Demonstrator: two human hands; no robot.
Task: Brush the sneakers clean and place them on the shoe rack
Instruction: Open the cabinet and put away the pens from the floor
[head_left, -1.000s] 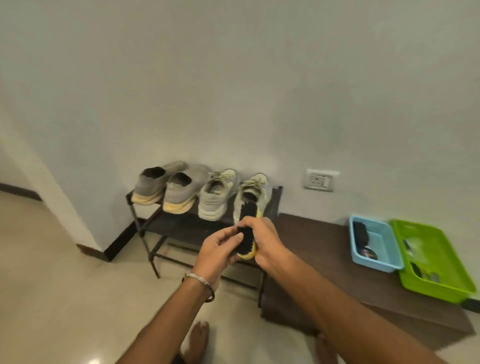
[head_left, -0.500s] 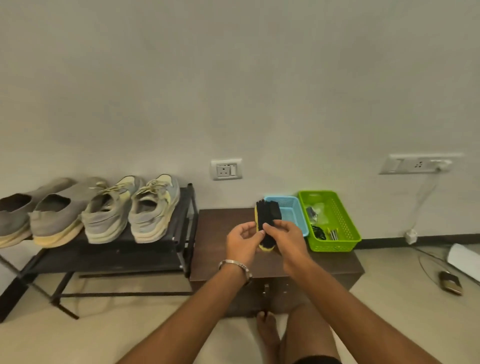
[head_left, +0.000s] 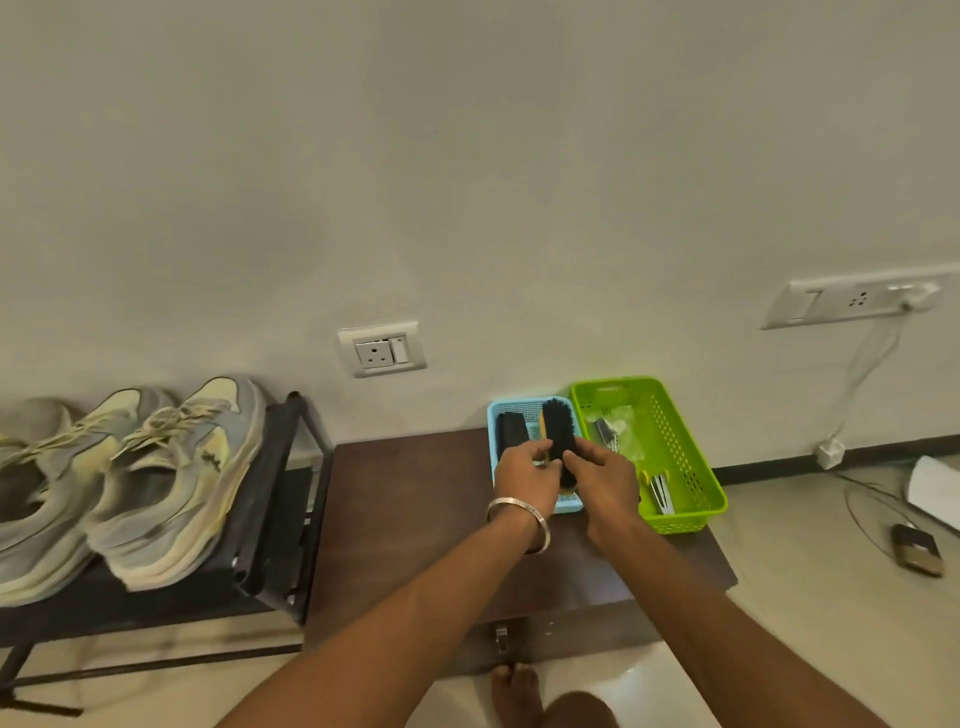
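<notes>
Sneakers (head_left: 171, 483) sit on the shoe rack (head_left: 275, 519); both hands — left hand (head_left: 524, 470), right hand (head_left: 602, 475) — grip the brush (head_left: 558, 428) over the blue basket (head_left: 519, 408) — a careless release could tip it onto the cabinet (head_left: 410, 499).

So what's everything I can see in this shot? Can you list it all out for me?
sneakers: two fully seen, grey and pale yellow, on the rack at left; parts of more at the left edge
shoe rack: one, black, against the wall
low cabinet: one, dark brown, right of the rack
blue basket: one, on the cabinet
brush: one, black bristles, held over the blue basket
second brush: one, black, lying in the blue basket
green basket: one, beside the blue one, holding small items
wall sockets: two, white
left hand: holds the brush, bracelet on the wrist
right hand: holds the brush
</notes>
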